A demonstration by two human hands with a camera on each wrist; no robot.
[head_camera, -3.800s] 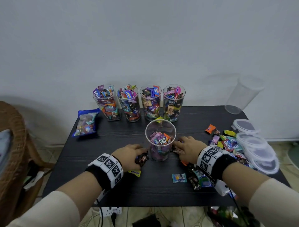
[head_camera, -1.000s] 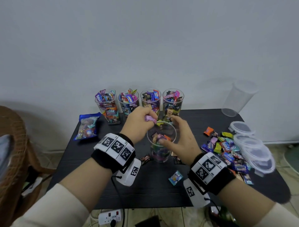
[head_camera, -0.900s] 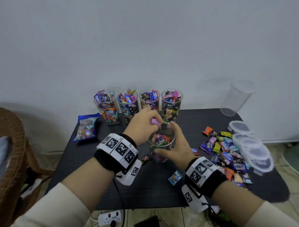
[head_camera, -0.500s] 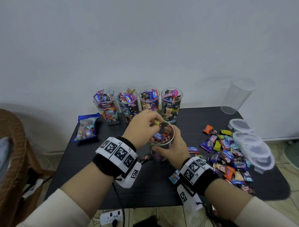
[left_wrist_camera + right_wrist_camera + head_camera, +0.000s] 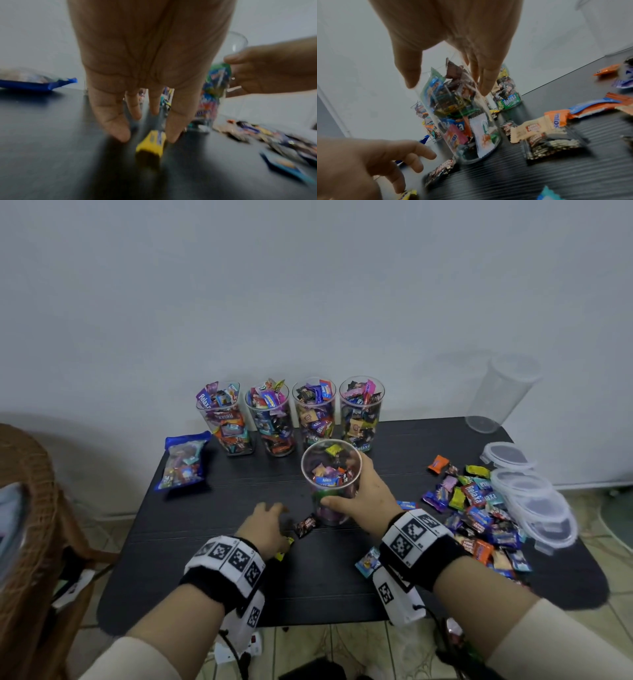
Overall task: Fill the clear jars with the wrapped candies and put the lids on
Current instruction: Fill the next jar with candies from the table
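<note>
A clear jar point(image 5: 330, 474), partly filled with wrapped candies, stands at the middle of the black table point(image 5: 205, 559). My right hand point(image 5: 356, 487) grips its side, thumb in front and fingers behind. My left hand point(image 5: 274, 510) is low over the table to the jar's left, with straight, spread fingers point(image 5: 111, 121) and nothing in it. A yellow candy point(image 5: 150, 143) lies just under its fingertips, and a dark candy point(image 5: 306, 525) lies beside the jar's base. Loose candies point(image 5: 476, 508) are heaped to the right.
Several filled jars point(image 5: 291, 416) line the back edge. An empty jar point(image 5: 496, 398) leans on the wall at the back right, by a stack of clear lids point(image 5: 534, 498). A blue candy bag point(image 5: 183, 460) lies at the left, and a wicker chair point(image 5: 27, 508) stands beyond it.
My left hand, which held a candy over the jar's mouth, has come down empty to the table left of the jar. My right hand has stayed round the jar.
</note>
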